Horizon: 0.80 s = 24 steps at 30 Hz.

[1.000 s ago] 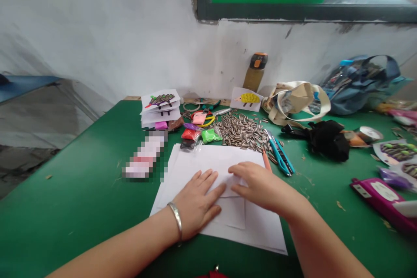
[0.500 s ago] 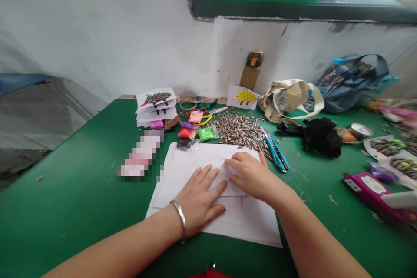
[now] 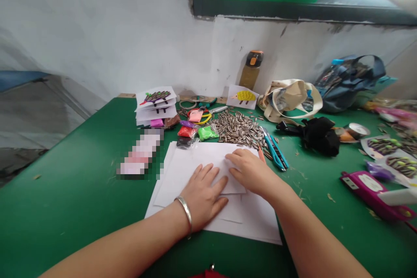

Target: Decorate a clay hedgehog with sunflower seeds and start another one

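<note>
Left hand [image 3: 204,197]: palm down on the top white sheet [image 3: 189,160], fingers slightly spread, thumb apart, pointing toward 2 o'clock.
Right hand [image 3: 249,169]: at the sheet's 3 o'clock side, fingers bent, thumb and index fingertips apart; whether the thumb touches paper cannot be told.
Top white sheet: under the left hand, overlying larger white sheets [image 3: 260,226] on the green table [image 3: 81,173].
Bracelet [image 3: 185,215]: silver, on the left wrist.
Orange stick [image 3: 261,154]: just beyond the right hand, at 1 o'clock from the sheets.
Blue cutter [image 3: 275,152]: 2 o'clock, near the stick.
Striped seeds [image 3: 236,126]: heaped at 1 o'clock.
Packets: 11 o'clock; red [image 3: 186,131], green [image 3: 207,133].
Drawing stack [image 3: 156,110]: farther out, 11 o'clock.
Magenta device [image 3: 368,191]: 3 o'clock, well apart.
Bottle [image 3: 250,71]: upright, far 1 o'clock, near the wall.
</note>
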Motion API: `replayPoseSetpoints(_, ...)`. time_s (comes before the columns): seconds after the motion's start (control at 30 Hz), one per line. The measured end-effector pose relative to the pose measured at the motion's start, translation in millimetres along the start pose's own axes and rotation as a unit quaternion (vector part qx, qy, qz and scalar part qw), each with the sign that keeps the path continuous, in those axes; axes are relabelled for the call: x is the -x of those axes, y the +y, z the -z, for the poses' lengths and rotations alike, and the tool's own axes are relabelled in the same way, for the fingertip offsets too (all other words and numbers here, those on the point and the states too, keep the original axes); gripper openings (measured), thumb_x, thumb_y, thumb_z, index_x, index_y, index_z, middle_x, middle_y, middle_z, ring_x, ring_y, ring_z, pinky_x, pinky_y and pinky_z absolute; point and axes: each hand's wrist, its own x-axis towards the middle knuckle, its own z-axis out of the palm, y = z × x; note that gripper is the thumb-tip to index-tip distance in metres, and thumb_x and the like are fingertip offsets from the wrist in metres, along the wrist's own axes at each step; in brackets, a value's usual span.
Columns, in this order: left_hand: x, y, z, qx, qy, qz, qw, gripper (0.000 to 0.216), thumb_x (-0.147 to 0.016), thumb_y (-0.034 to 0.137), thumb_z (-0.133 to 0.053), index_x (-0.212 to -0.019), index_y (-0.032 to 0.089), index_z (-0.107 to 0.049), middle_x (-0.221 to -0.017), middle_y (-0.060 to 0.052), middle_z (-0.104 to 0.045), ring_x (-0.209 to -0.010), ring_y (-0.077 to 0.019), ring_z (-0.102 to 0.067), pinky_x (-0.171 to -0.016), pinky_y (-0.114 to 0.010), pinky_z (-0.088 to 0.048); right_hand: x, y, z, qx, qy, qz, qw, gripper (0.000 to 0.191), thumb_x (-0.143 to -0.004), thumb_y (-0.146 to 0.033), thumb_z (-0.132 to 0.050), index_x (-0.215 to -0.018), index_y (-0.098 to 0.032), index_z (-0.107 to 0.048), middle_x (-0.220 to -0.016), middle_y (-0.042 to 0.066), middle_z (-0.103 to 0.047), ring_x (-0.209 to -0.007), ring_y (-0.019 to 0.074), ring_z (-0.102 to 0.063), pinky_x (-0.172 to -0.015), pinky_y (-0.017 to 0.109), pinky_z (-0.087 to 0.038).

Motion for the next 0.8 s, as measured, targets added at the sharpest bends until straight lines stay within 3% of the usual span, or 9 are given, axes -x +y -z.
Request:
replayPoseSetpoints(0.1,-3.5,5.1,7.3,0.001,-0.006,0.002,1.0,0.044,-0.089,0.038,-0.055,-0.127,0.015,-0.056,-0.124,-0.017,-0.058,-0.125,-0.0362,-0.046,-0.107,-0.058,-0.034,-2.6,0.8,-1.3,0.021,0.003,-0.015,1.0,0.023,-0.086,-0.02,-0.051,-0.103,-0.026,-0.066,-0.103,0.005,-0.065,-0.104,0.0258,-0.055,-0.095,0.048,-0.024)
replayPoseSetpoints(0.23,-10.5,14.5,13.5,-0.004,-0.043,0.013,0.999,0.031,-0.087,0.035,-0.058,-0.109,0.013,-0.063,-0.106,-0.014,-0.062,-0.115,-0.0339,-0.052,-0.104,-0.054,-0.038,-6.6,3.1,-4.1,0.029,-0.003,0.005,1.0,0.022,-0.085,-0.02,-0.052,-0.101,-0.024,-0.068,-0.096,0.006,-0.065,-0.097,0.0236,-0.057,-0.083,0.037,-0.03)
replayPoseSetpoints(0.27,-11.6,16.1,12.4,-0.001,-0.044,0.01,0.999,0.031,-0.088,0.035,-0.058,-0.109,0.012,-0.063,-0.109,-0.015,-0.062,-0.116,-0.0339,-0.052,-0.105,-0.054,-0.037,-7.3,3.9,-4.7,0.024,-0.005,0.006,1.0,0.023,-0.085,-0.02,-0.053,-0.101,-0.024,-0.068,-0.096,0.006,-0.065,-0.095,0.0227,-0.057,-0.08,0.035,-0.03)
replayPoseSetpoints(0.37,-11.8,16.9,3.9,0.011,-0.022,-0.007,1.0,0.051,-0.09,0.04,-0.055,-0.133,0.014,-0.05,-0.136,-0.018,-0.05,-0.128,-0.0379,-0.043,-0.107,-0.058,-0.034,-7.8,4.5,-4.6,0.015,-0.008,0.011,1.0,0.021,-0.085,-0.022,-0.053,-0.1,-0.023,-0.069,-0.095,0.006,-0.064,-0.093,0.0212,-0.058,-0.076,0.032,-0.03)
replayPoseSetpoints(0.47,-8.8,12.9,-3.3,0.034,-0.03,-0.015,0.999,0.053,-0.093,0.042,-0.048,-0.141,0.019,-0.042,-0.145,-0.016,-0.044,-0.134,-0.0375,-0.037,-0.109,-0.059,-0.031,-7.1,2.3,-2.5,0.022,-0.016,0.01,1.0,0.019,-0.086,-0.022,-0.053,-0.096,-0.021,-0.069,-0.092,0.006,-0.064,-0.092,0.0211,-0.058,-0.075,0.031,-0.031)
replayPoseSetpoints(0.63,-7.3,9.1,-2.0,0.055,-0.041,-0.01,0.998,0.054,-0.094,0.042,-0.048,-0.142,0.019,-0.042,-0.147,-0.016,-0.042,-0.135,-0.0373,-0.035,-0.11,-0.059,-0.028,-7.4,2.1,-3.6,0.013,-0.005,-0.002,1.0,0.019,-0.086,-0.021,-0.054,-0.094,-0.023,-0.071,-0.091,0.005,-0.065,-0.092,0.0206,-0.059,-0.076,0.032,-0.031)
replayPoseSetpoints(0.8,-8.2,9.7,-1.0,0.064,-0.039,-0.003,0.997,0.046,-0.093,0.043,-0.048,-0.131,0.017,-0.053,-0.142,-0.017,-0.046,-0.133,-0.0373,-0.036,-0.111,-0.059,-0.026,-12.6,-8.0,-4.1,0.02,0.08,-0.008,0.997,0.025,-0.09,-0.019,-0.047,-0.096,-0.022,-0.071,-0.102,0.006,-0.067,-0.097,0.0202,-0.058,-0.081,0.031,-0.035)
